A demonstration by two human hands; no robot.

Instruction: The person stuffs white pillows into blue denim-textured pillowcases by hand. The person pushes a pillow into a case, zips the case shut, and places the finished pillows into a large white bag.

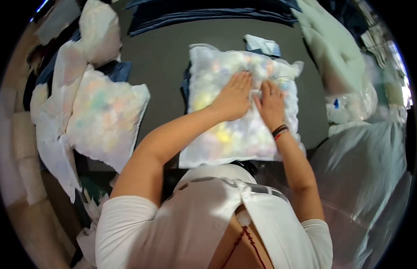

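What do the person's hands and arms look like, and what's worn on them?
Both arms are bare below short white sleeves. The left hand is ungloved, with no wristwear visible. The right hand is ungloved too, with dark bands and a touch of red at the wrist.

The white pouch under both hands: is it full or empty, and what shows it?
Full: the white pouch looks plump and lumpy, and coloured filling shows through it.

Plump, square, white translucent bag (248, 145): multicoloured filling (224, 136) blurred, pieces indistinguishable. Small white folded piece (263, 45), 1 o'clock: markings too small to read. Folded dark-blue fabric stack (213, 10), 12 o'clock: cut by top edge. Right hand (272, 104): grip on bag unclear.
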